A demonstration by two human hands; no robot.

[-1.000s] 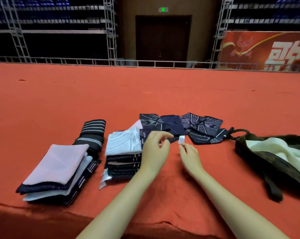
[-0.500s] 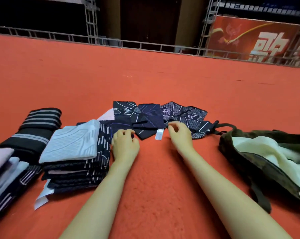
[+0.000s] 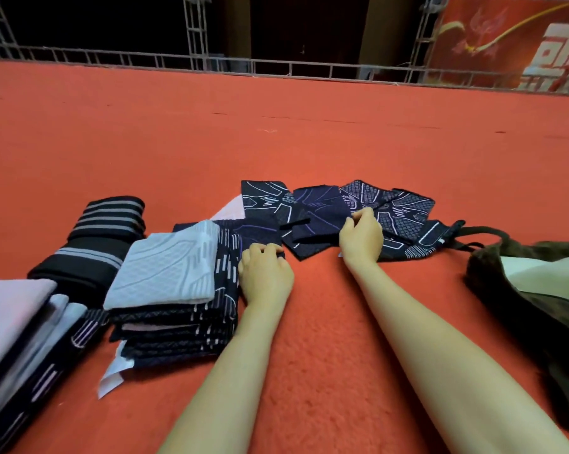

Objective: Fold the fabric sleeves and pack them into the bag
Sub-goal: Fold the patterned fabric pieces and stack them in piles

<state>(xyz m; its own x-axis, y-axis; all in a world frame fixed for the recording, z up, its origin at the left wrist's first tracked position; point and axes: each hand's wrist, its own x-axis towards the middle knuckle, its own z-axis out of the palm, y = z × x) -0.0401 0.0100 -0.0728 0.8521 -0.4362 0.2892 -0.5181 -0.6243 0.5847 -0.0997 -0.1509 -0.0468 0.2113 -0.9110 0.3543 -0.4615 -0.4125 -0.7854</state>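
Note:
Several dark patterned fabric sleeves (image 3: 325, 208) lie fanned out on the red carpet (image 3: 309, 142) ahead of me. My right hand (image 3: 361, 237) rests on the middle navy sleeve, fingers curled and pinching its near edge. My left hand (image 3: 265, 273) lies knuckles up at the near left corner of the fan, fingers curled onto the dark cloth; whether it grips is unclear. A dark camouflage bag (image 3: 492, 267) with a pale lining (image 3: 538, 280) lies open at the right, its strap reaching the sleeves.
A stack of folded sleeves topped by a white one (image 3: 168, 267) sits left of my left hand. Further left lie a black striped roll (image 3: 103, 231) and a second stack topped by pink cloth (image 3: 8, 312). A metal railing (image 3: 276, 65) borders the carpet's far side.
My head has come lower and closer. The right hand has let go of the white label and moved onto the navy sleeve; the label is now hidden. The left hand stays at the fan's corner.

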